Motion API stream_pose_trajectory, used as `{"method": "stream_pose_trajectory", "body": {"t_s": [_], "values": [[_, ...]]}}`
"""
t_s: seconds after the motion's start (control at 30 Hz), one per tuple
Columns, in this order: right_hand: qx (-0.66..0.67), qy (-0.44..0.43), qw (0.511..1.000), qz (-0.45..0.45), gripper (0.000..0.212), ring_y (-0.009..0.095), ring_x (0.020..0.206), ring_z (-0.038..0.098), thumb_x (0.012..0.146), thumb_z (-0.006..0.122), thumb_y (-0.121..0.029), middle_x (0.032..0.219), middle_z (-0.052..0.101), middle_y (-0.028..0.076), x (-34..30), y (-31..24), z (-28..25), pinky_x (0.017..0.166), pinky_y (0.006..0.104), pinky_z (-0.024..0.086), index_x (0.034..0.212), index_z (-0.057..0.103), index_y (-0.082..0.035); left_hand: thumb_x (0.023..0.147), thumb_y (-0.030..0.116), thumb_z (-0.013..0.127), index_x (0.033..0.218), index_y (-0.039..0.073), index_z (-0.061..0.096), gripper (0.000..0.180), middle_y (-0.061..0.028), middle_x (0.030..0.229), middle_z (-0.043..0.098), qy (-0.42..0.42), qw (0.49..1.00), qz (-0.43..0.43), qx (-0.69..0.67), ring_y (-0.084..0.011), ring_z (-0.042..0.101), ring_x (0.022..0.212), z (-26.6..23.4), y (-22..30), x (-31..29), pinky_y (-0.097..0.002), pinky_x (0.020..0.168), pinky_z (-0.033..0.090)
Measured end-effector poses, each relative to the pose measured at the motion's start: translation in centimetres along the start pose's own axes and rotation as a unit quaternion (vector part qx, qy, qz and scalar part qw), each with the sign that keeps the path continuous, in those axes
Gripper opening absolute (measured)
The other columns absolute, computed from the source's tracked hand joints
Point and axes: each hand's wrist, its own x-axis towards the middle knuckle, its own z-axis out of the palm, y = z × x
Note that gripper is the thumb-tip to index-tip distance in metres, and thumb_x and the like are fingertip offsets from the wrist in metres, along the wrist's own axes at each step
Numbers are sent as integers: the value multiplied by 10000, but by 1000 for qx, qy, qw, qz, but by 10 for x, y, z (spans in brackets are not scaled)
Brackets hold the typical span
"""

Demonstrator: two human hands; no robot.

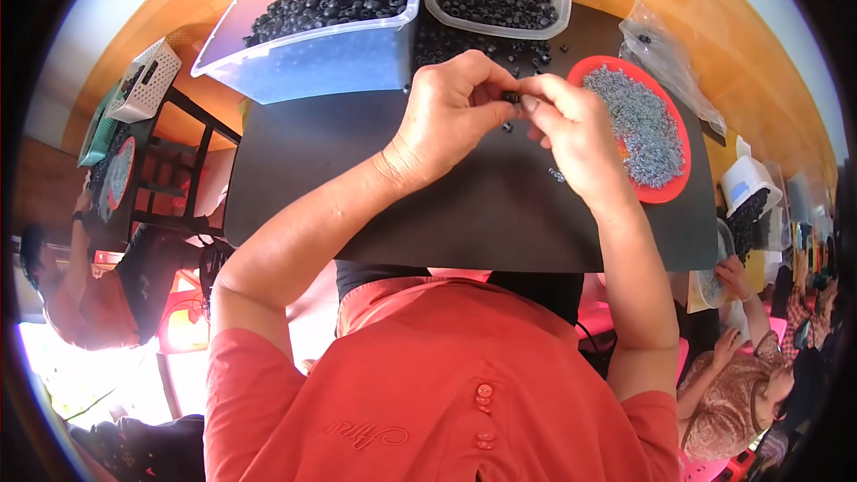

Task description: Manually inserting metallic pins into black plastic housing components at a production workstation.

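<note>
Above the dark table, my left hand (442, 112) and my right hand (576, 129) meet fingertip to fingertip. Both are closed in a pinch on one small black round part (511, 97), mostly covered by the fingers. Just beyond them, several loose black parts (536, 61) lie scattered. Beside my right hand is a red plate (680, 180) heaped with tiny blue-grey pieces (638, 125), too small to name. A few such pieces (557, 175) lie on the table under my right wrist.
A large translucent bin (312, 67) of black parts stands at the far left, a smaller clear tub (540, 29) of them beside it. A clear plastic bag (669, 62) lies at the far right. Other people work at tables on both sides, one person's hand (735, 278) close by on the right.
</note>
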Motion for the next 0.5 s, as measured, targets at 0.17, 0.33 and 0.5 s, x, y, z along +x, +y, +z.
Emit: {"method": "stream_pose_trajectory", "body": {"t_s": [0.17,0.33,0.5], "values": [[-147,46,978,-139,93,172,644,610,920,568,-32,751,655,114,-5,-1,21,597,295,482,964,625,26,721,-37,739,896,-9,680,187,-51,780,631,29,999,-6,-21,-104,569,669,-7,-2,-13,-268,632,503],[-118,59,985,-114,77,221,661,634,911,559,19,783,659,154,-11,2,38,587,314,489,972,604,31,779,-44,741,897,10,665,151,-11,811,661,27,998,-46,-40,-37,579,718,-12,-8,-22,-205,629,484],[-122,71,982,-123,81,184,641,610,908,562,35,781,654,122,-10,11,45,578,295,478,979,601,31,773,-32,753,864,22,669,136,1,759,653,31,993,-56,-95,-36,573,672,-12,-17,-25,-200,576,464]]}}
